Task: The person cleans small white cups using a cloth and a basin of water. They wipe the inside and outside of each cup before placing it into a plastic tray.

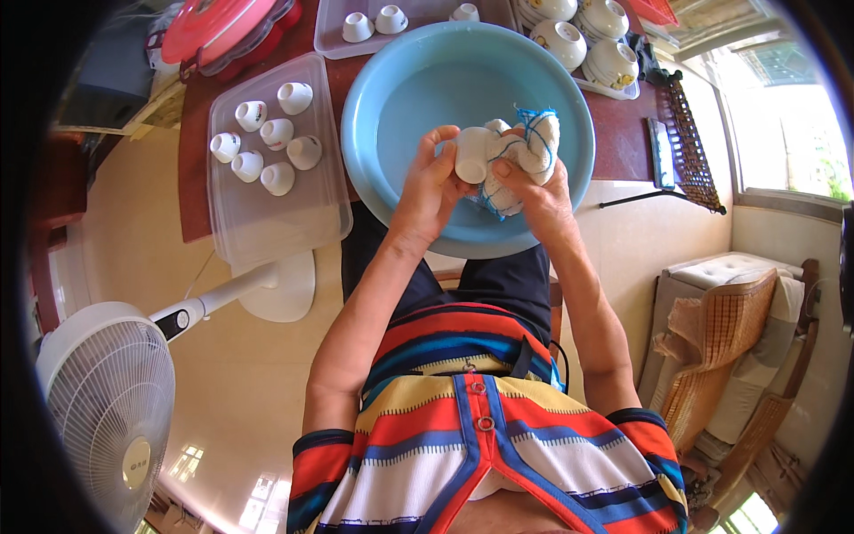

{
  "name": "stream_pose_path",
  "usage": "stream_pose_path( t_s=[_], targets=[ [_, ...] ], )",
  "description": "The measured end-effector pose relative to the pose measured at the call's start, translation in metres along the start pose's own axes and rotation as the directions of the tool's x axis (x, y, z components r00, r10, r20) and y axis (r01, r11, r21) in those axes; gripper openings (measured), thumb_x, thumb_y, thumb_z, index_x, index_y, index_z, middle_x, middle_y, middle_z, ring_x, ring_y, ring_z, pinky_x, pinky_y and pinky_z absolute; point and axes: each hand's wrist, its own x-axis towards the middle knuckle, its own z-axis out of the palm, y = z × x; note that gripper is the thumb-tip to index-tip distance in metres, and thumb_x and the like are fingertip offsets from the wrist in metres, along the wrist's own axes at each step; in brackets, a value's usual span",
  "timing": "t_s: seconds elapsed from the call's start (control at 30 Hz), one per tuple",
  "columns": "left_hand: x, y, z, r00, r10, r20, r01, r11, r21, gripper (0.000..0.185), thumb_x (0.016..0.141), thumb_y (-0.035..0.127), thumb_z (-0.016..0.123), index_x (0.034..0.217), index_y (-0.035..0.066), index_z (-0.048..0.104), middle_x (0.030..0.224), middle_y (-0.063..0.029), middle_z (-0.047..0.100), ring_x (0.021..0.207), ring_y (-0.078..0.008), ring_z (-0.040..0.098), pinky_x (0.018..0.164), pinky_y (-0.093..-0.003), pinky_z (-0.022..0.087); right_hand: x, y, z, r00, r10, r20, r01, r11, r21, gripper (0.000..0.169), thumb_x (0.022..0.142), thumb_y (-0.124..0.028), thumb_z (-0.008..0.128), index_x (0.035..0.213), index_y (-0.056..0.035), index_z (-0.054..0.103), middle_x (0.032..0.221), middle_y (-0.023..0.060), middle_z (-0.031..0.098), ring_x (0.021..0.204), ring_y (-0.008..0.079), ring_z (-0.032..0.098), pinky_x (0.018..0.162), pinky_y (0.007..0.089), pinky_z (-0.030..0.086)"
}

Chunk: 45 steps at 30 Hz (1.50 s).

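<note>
Over a round blue plastic basin (407, 73), my left hand (430, 180) grips a small white cup (472, 157) by its side. A white cloth with blue edging (537, 143) is bunched in my right hand (544, 193) and presses against the cup's right side. Some of my right fingers are hidden by the cloth. Several small white cups (277, 133) stand upside down on a translucent plastic lid or tray (293, 213) left of the basin. Behind the basin, more small cups (358, 27) rest in another translucent tray (333, 50).
Upturned patterned bowls (559, 45) are stacked at the back right of the dark red table (193, 200). A phone (660, 153) leans by a woven rack (697, 147) at the right edge. A red lidded container (213, 33) sits back left; a white fan (110, 400) stands at lower left.
</note>
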Motion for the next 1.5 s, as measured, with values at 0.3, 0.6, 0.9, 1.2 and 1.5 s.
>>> stream_pose_path(
  t_s=[0.3, 0.6, 0.9, 1.2, 1.5],
  targets=[
    [-0.002, 0.000, 0.011, 0.998, 0.039, 0.048, -0.038, 0.999, -0.013, 0.038, 0.096, 0.037, 0.037, 0.117, 0.006, 0.045, 0.110, -0.0077, 0.052, 0.105, -0.0170, 0.048, 0.093, -0.0332, 0.037, -0.015, -0.009, 0.014, 0.988, -0.149, 0.035, 0.152, 0.938, -0.311, 0.042, 0.079, -0.017, 0.069, 0.116, -0.0078, 0.052, 0.105, 0.0041, 0.055, 0.096, 0.0134, 0.052, 0.084, 0.0277, 0.043],
    [0.002, -0.001, -0.014, 0.986, -0.152, 0.071, 0.154, 0.988, -0.022, 0.041, 0.097, 0.038, 0.032, 0.109, 0.004, 0.051, 0.097, -0.0037, 0.057, 0.087, -0.0115, 0.057, 0.078, -0.0264, 0.047, -0.011, -0.024, -0.003, 0.826, -0.444, 0.346, 0.557, 0.557, -0.616, 0.039, 0.063, -0.003, 0.071, 0.100, -0.0066, 0.061, 0.104, 0.0098, 0.054, 0.089, 0.0253, 0.054, 0.077, 0.0335, 0.046],
    [0.005, -0.001, 0.008, 0.968, -0.127, -0.218, 0.147, 0.986, 0.078, 0.045, 0.094, 0.049, 0.034, 0.095, 0.010, 0.054, 0.076, 0.0033, 0.053, 0.063, -0.0035, 0.051, 0.047, -0.0184, 0.039, -0.008, -0.026, 0.002, 0.779, -0.275, 0.563, 0.626, 0.379, -0.681, 0.060, 0.053, 0.008, 0.062, 0.112, -0.0055, 0.057, 0.116, 0.0075, 0.054, 0.092, 0.0270, 0.049, 0.084, 0.0346, 0.044],
    [-0.005, 0.007, 0.018, 0.981, 0.009, -0.195, 0.074, 0.908, 0.412, 0.035, 0.094, 0.041, 0.037, 0.096, 0.010, 0.052, 0.078, 0.0003, 0.054, 0.067, -0.0068, 0.053, 0.052, -0.0203, 0.042, -0.015, -0.007, 0.003, 0.966, 0.082, 0.246, -0.014, 0.964, -0.265, 0.047, 0.069, 0.001, 0.065, 0.114, -0.0031, 0.053, 0.103, 0.0079, 0.059, 0.089, 0.0192, 0.055, 0.078, 0.0304, 0.045],
    [0.006, 0.008, 0.016, 0.951, -0.230, -0.205, 0.234, 0.972, -0.006, 0.038, 0.096, 0.040, 0.029, 0.090, 0.009, 0.049, 0.061, -0.0058, 0.052, 0.040, -0.0139, 0.045, 0.032, -0.0216, 0.028, -0.008, -0.015, -0.003, 0.965, 0.117, 0.234, -0.240, 0.750, 0.616, 0.035, 0.084, -0.016, 0.059, 0.115, -0.0026, 0.051, 0.100, 0.0065, 0.059, 0.090, 0.0172, 0.058, 0.081, 0.0303, 0.047]
  ],
)
